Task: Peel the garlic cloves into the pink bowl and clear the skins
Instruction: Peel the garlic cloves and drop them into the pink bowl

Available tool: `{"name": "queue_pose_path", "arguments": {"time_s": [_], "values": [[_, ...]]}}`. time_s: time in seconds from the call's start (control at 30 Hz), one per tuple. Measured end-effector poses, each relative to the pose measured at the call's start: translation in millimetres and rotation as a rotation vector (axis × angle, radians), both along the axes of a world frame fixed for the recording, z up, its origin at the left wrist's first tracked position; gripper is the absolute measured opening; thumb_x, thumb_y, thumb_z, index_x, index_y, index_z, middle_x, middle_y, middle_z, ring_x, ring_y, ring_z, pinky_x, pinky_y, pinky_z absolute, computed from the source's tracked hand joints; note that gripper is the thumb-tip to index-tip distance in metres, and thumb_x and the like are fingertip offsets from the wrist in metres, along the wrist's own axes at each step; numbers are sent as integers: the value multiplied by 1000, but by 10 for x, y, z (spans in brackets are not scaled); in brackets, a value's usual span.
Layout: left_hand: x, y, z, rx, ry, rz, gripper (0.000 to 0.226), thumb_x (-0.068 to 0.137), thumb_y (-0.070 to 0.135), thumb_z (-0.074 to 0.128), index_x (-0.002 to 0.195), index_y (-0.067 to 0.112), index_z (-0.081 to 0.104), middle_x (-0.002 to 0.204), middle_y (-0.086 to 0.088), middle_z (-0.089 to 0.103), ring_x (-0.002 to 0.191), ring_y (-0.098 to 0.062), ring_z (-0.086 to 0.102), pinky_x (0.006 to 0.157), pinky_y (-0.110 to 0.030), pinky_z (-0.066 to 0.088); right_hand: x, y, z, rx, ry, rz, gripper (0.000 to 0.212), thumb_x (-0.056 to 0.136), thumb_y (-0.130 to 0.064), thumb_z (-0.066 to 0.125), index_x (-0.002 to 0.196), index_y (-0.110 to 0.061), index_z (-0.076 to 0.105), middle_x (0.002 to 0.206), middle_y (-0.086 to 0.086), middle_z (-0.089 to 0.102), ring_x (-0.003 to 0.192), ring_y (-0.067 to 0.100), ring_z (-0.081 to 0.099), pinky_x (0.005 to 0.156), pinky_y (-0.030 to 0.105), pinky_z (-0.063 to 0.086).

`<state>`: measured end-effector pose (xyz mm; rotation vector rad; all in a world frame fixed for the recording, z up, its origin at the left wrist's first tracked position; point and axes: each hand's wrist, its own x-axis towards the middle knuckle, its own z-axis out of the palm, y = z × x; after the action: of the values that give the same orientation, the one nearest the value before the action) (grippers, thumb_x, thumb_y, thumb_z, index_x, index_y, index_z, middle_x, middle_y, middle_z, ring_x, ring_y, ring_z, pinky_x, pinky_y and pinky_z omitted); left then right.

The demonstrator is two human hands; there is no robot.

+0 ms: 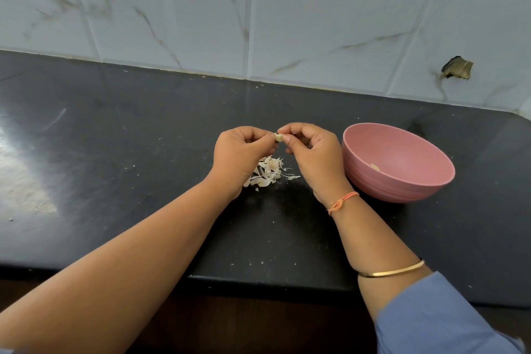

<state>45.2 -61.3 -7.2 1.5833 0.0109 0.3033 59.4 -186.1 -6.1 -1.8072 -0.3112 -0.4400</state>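
A small pale garlic clove (pixel 278 137) is pinched between the fingertips of both hands above the black counter. My left hand (pixel 240 156) holds it from the left and my right hand (pixel 311 154) from the right. Below the hands lies a heap of white garlic skins (pixel 268 172) on the counter. The pink bowl (pixel 402 181) stands just right of my right hand, and one peeled clove (pixel 375 167) shows inside it.
The black counter (pixel 129 152) runs left and right, with its front edge near my forearms. A marble-tiled wall (pixel 258 14) stands behind, with a broken hole (pixel 457 67) at the right. Small crumbs dot the counter.
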Motion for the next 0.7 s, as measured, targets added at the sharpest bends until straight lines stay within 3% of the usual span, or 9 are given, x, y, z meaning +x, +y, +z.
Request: {"name": "queue_pose_path", "arguments": {"time_s": [0.17,0.37,0.5,0.57,0.7], "values": [[16,-14,-6,-41,36,10,13,84,11,68,72,14,68,74,-7,70,76,-16,66,79,-31,57,-19,17,10,102,58,80,20,87,1,60,84,-16,68,82,-6,67,74,2,62,69,17,53],[19,-19,-8,97,32,83,13,84,18,68,71,18,67,73,0,70,78,-17,69,80,-34,58,-78,36,46,223,114,169,19,87,3,58,84,-14,66,84,0,66,74,4,61,65,17,52],[10,-12,-17,156,17,81,14,85,19,67,71,19,67,71,0,70,78,-20,69,79,-37,58,-73,32,40,208,158,182,17,88,-4,60,83,-20,65,89,-4,64,86,9,59,67,23,50],[16,-11,-23,220,16,89,14,86,20,65,72,18,67,73,-2,70,78,-23,68,75,-33,57,-71,33,47,241,188,207,17,88,-5,60,83,-21,64,90,-6,64,88,10,59,69,25,49],[19,-16,-24,288,43,126,12,85,19,63,74,15,67,73,-2,69,64,-11,59,56,-19,48,-79,17,83,400,217,242,17,89,-4,59,84,-20,64,89,-9,63,83,4,57,68,22,47]]}}
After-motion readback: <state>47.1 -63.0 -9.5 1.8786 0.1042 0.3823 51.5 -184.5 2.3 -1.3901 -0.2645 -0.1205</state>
